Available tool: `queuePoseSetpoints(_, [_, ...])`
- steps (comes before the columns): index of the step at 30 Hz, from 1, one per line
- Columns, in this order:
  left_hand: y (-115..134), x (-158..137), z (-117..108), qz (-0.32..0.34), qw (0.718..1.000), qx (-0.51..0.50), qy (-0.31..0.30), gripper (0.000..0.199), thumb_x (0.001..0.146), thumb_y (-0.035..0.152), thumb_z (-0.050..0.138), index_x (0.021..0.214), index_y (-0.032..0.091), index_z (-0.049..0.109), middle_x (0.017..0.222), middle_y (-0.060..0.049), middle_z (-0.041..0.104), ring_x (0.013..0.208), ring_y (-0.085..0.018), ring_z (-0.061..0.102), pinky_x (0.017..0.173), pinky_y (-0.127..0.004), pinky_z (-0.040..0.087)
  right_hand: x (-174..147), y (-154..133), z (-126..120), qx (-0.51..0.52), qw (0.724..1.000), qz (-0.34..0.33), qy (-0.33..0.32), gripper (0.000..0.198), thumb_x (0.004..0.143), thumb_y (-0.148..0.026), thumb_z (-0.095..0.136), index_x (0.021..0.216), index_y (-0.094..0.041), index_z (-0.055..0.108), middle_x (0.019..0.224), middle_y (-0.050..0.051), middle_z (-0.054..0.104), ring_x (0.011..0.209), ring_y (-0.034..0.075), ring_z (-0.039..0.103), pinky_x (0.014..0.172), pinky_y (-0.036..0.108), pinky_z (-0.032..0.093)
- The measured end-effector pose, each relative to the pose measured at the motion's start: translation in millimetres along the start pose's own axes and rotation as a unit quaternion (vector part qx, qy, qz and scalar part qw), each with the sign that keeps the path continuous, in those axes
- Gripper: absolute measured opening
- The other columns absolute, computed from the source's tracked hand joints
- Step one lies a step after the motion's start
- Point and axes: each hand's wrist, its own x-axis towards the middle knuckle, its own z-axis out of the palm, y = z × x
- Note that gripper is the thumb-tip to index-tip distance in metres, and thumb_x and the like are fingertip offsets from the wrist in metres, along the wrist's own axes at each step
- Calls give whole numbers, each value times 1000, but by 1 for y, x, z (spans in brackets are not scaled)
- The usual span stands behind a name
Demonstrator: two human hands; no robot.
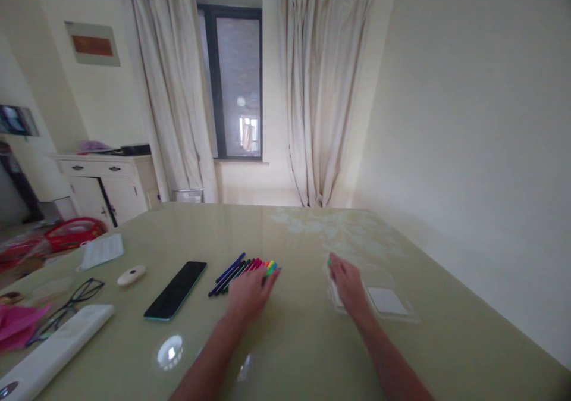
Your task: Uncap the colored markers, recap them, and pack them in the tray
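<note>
My left hand (248, 291) is closed over the near right end of a row of felt-tip pens, its fingers around a green pen (271, 269) whose end sticks out past them. The other colored felt-tip pens (229, 276) lie side by side on the table, dark blue, green, pink, orange and yellow among them, partly covered by the hand. My right hand (348, 282) is closed above a clear plastic case (413, 313). A small green bit (329, 262) shows at its fingertips; what it belongs to is hidden. A white label (387, 300) shows on the case.
Left of the pens lies a black smartphone (176, 291). Farther left are a white oval object (131, 275), a face mask (102, 250), eyeglasses (80, 294), a long white device (57, 347) and pink paper (18, 326). A wall (491, 210) borders the table's right side.
</note>
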Motion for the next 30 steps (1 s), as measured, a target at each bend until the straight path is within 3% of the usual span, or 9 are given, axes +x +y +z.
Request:
queuePoseSetpoints(3, [-26, 8, -10, -66, 998, -18, 6, 43, 106, 50, 30, 114, 27, 66, 114, -6, 75, 101, -24, 71, 80, -31, 48, 19, 20, -40, -44, 984, 33, 171, 57, 96, -67, 36, 69, -21, 56, 61, 1, 55, 60, 18, 50, 60, 29, 38])
queuePoseSetpoints(6, [-25, 9, -2, -18, 999, -38, 2, 40, 107, 41, 28, 118, 23, 62, 118, -10, 73, 107, -26, 69, 87, -35, 49, 22, 36, -52, -134, 967, 43, 212, 56, 94, -64, 41, 86, -16, 68, 81, 10, 65, 74, 23, 58, 72, 35, 44])
queuePoseSetpoints(10, [8, -4, 19, 144, 986, -68, -45, 24, 103, 30, 42, 111, 24, 64, 113, -8, 71, 104, -24, 66, 91, -35, 48, 11, 33, -19, -209, 974, -51, 74, 40, 97, -46, 48, 96, -17, 76, 94, 12, 65, 85, 25, 60, 81, 38, 48])
queuePoseSetpoints(13, [24, -14, 26, 182, 976, -85, -83, 16, 99, 27, 49, 98, 23, 64, 104, -7, 68, 97, -23, 65, 85, -33, 48, 1, 18, 13, -274, 955, -112, -30, 26, 98, -29, 52, 96, -21, 77, 95, 10, 65, 92, 25, 60, 84, 37, 47])
queuePoseSetpoints(17, [19, -17, 26, 174, 971, -125, -106, 11, 97, 28, 53, 99, 23, 63, 106, -5, 66, 98, -21, 63, 84, -30, 47, -6, 7, 36, -336, 925, -128, -124, 24, 96, -13, 51, 95, -21, 74, 98, 9, 69, 96, 26, 63, 84, 36, 45])
queuePoseSetpoints(22, [7, -7, 25, 145, 968, -172, -114, 14, 96, 32, 56, 100, 23, 65, 103, -4, 67, 95, -21, 64, 82, -30, 47, -4, 13, 41, -341, 921, -118, -145, 26, 97, -11, 46, 95, -20, 71, 91, 7, 73, 86, 24, 66, 74, 32, 44])
queuePoseSetpoints(27, [-6, 5, 27, 49, 994, -95, -4, 17, 97, 29, 52, 104, 20, 64, 113, -11, 66, 111, -27, 61, 97, -40, 45, -3, 14, 40, -382, 902, -131, -150, 25, 96, -13, 50, 90, -22, 72, 89, 8, 75, 86, 26, 66, 76, 35, 44])
queuePoseSetpoints(30, [-10, 5, 27, 34, 998, -42, 14, 16, 93, 27, 58, 106, 19, 64, 119, -12, 64, 116, -28, 59, 101, -41, 45, -4, 14, 38, -421, 884, -126, -158, 25, 93, -10, 50, 90, -21, 72, 91, 10, 76, 92, 28, 66, 81, 39, 44])
